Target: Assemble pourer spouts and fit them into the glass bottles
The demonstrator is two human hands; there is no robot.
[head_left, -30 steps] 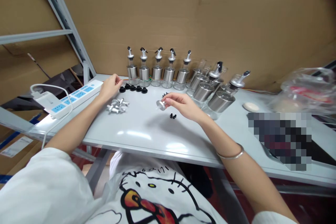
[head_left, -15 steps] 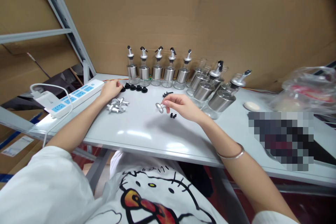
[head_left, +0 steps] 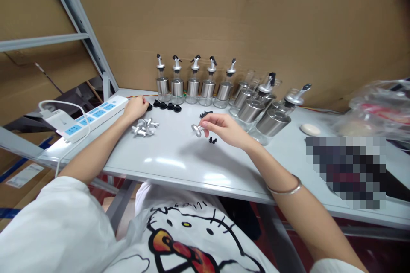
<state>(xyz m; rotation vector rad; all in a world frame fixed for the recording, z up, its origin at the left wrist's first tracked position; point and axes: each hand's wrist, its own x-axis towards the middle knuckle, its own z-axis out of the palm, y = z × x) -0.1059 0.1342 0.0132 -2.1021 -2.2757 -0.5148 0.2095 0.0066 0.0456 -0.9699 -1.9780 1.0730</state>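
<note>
My right hand (head_left: pixel 224 129) is closed above the middle of the table, pinching a silver pourer spout (head_left: pixel 197 130) by its narrow end, the round base facing left. Beneath it lie small black plugs (head_left: pixel 212 140), and just behind the fingers are small black levers (head_left: pixel 206 114). At the left, my left hand (head_left: pixel 137 107) rests with curled fingers on a black stopper (head_left: pixel 150 106), partly hidden by the fingertips. Beside it runs a row of several more black stoppers (head_left: pixel 170 106). A pile of silver pourer spouts (head_left: pixel 145 128) lies in front of that hand.
Several glass-and-steel oil bottles (head_left: pixel 193 88) with pourers line the back. More bottles (head_left: pixel 251 111) crowd at right, some without tops. A white power strip (head_left: pixel 96 115) lies along the left edge. A pale oval object (head_left: pixel 310 129) and plastic bags (head_left: pixel 378 111) sit at right.
The silver spout in my right hand has turned slightly, its round base now seen more from the side. My left hand stays by the black stopper. The view has shifted a little.
</note>
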